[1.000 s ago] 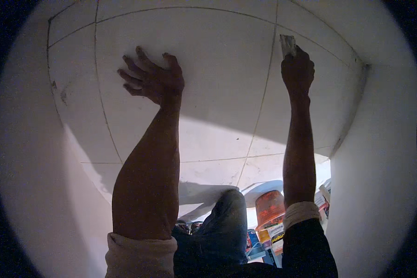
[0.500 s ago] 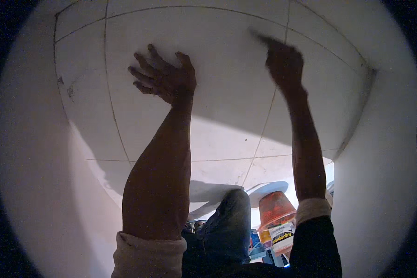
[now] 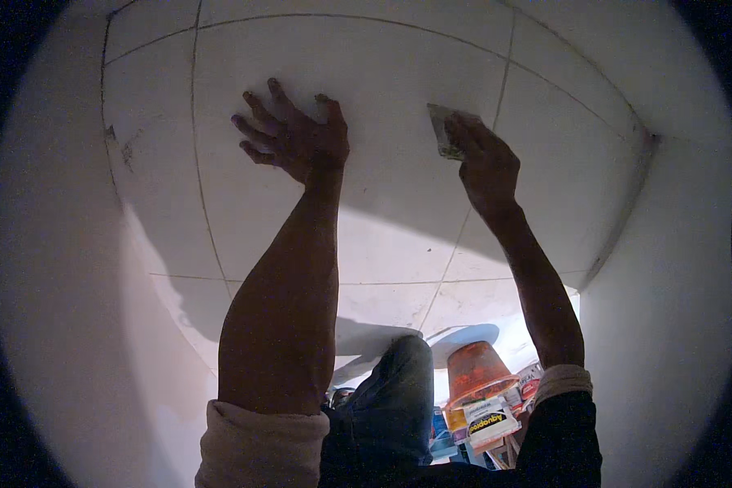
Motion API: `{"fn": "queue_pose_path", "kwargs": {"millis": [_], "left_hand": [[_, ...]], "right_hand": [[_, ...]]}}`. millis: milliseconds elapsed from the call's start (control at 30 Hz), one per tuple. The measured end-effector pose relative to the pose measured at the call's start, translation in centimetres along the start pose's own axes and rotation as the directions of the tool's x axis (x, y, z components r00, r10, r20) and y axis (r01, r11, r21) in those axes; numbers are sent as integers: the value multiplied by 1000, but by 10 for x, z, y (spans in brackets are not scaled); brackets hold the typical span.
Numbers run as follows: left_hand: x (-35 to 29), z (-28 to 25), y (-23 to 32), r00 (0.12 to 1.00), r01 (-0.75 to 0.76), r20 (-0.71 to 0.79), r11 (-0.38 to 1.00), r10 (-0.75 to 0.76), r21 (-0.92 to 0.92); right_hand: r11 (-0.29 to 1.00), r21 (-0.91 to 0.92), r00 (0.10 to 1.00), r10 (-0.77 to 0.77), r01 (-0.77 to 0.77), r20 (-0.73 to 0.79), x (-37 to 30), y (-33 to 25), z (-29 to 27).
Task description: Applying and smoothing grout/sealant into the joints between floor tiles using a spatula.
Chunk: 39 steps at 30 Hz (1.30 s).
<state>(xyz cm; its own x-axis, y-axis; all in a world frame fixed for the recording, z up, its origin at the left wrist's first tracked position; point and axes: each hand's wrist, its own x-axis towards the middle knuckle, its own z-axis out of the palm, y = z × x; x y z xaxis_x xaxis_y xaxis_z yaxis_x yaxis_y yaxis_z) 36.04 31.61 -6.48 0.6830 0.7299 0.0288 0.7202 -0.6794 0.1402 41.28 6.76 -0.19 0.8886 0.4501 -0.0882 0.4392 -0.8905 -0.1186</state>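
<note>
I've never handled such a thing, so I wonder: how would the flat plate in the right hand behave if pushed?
The plate probably feels light, since it looks thin and the right hand alone holds it. It seems fairly stiff: its visible edges look straight. Being flat, it would likely slide rather than roll.

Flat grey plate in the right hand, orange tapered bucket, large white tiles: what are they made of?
Flat grey plate: maybe metal, possibly plastic; thin, straight-edged, dull and smeared.
Orange tapered bucket: likely plastic, worn finish; solid colour, flared lip, dark blotches.
Large white tiles: probably ceramic; pale, even faces laid in a grid. Low light leaves glaze unclear.
</note>
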Motion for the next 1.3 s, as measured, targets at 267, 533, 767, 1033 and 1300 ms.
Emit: {"fn": "queue_pose_path", "kwargs": {"millis": [267, 533, 767, 1033, 1300], "left_hand": [[-1, 5, -3, 993, -43, -110, 999, 40, -19], [2, -3, 0, 1000, 9, -8, 999, -9, 54], [4, -6, 1, 1000, 2, 6, 1000, -2, 0], [6, -9, 2, 1000, 12, -10, 1000, -12, 3], [6, -11, 2, 1000, 20, -10, 998, -21, -64]], "right_hand": [[999, -12, 991, -45, 44, -122, 4, 9, 20], [999, 37, 983, -4, 11, -184, 11, -3, 9], [994, 104, 937, -2, 41, -349, 38, 8, -11], [987, 92, 991, -135, 133, 10, -4, -22, -21], [992, -126, 982, -34, 10, -185, 121, 20, -21]]}}
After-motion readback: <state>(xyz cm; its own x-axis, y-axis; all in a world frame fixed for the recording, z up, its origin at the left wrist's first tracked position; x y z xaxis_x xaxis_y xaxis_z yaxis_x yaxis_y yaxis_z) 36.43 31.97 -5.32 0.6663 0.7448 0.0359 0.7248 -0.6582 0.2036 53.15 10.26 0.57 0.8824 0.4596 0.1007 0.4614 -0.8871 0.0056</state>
